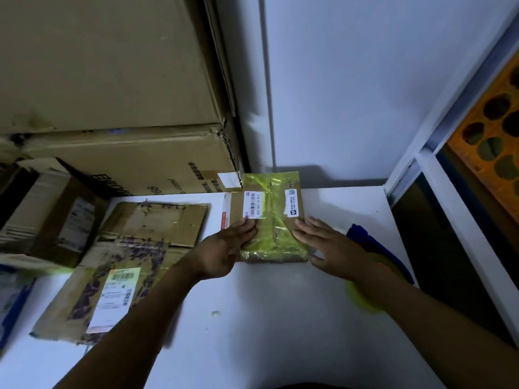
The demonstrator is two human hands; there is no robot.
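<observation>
We've got both hands on the small parcel (276,220): brown card w/ yellow-green tape, lying flat on the white table (252,318), close to the back wall. Left hand (227,249): fingers fairly straight over the parcel's left edge, tips by the barcode label (254,204), not wrapped round it. Right hand (332,248): fingers spread & straight, touching the right edge, gripping nothing. Flattened carton (120,276) lies left of the parcel, apart. Big stacked cartons (112,80) behind. Blue item (365,240) beside right hand, too blurred for us to ID.
</observation>
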